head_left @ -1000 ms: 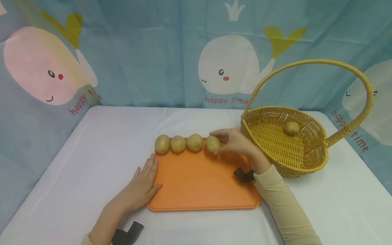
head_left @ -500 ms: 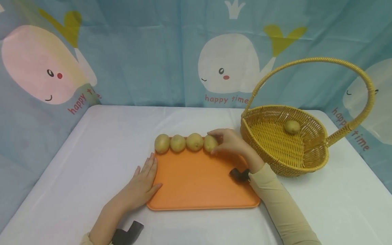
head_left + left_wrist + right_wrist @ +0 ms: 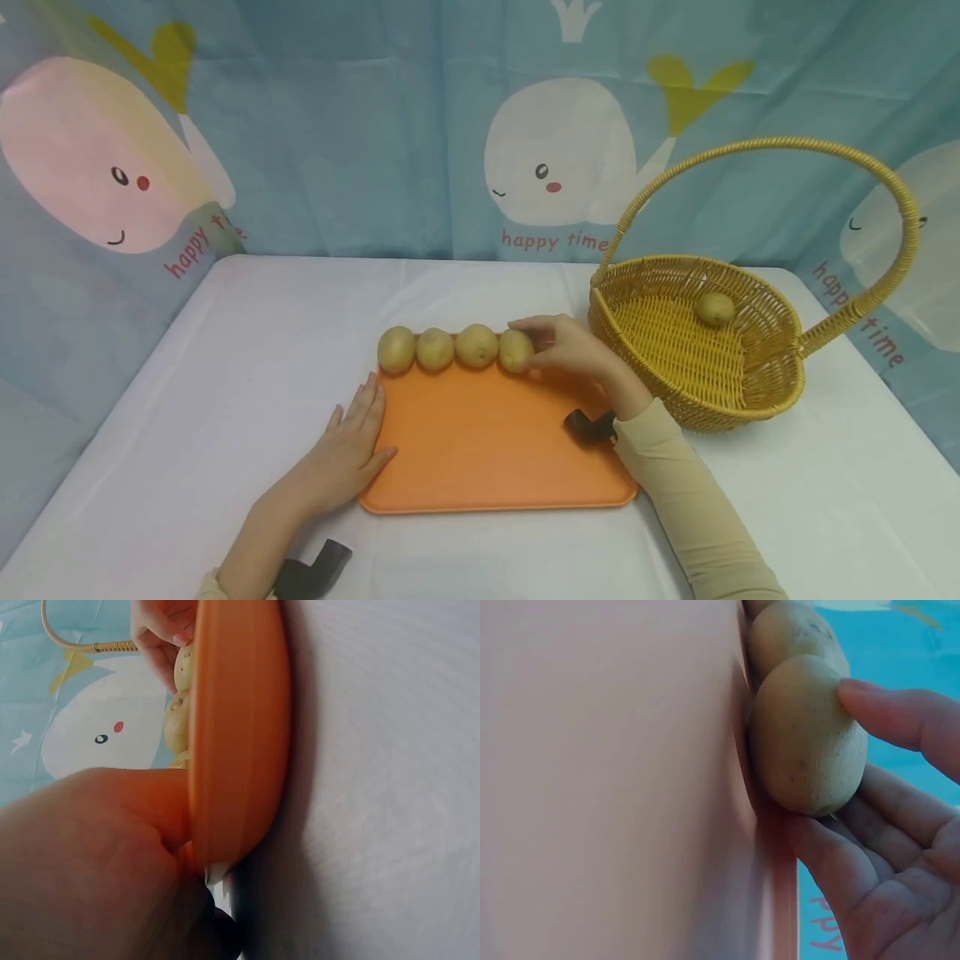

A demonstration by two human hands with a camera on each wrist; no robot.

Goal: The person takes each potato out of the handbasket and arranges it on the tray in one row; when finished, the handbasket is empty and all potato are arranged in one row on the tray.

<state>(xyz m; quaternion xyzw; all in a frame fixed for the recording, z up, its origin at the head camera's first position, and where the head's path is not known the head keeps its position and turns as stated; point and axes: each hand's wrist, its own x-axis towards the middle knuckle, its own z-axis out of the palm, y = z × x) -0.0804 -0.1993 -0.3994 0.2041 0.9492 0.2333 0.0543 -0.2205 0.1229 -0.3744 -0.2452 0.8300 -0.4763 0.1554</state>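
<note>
Several potatoes stand in a row along the far edge of an orange tray. My right hand grips the rightmost potato, with thumb and fingers on either side of it. In the right wrist view that potato sits right up against its neighbour, low over the tray surface. At the tray's left edge rests my left hand, its fingers straight along the rim and its thumb reaching over onto the tray. The left wrist view has the left hand against the tray's side wall.
A wicker basket with a tall arched handle stands right of the tray, close to my right forearm. One potato lies inside it. White cloth covers the table, and a blue curtain with whale prints hangs behind.
My right hand has moved slightly left with the potato, bringing it up to the end of the row. My left hand has stayed on the tray edge.
</note>
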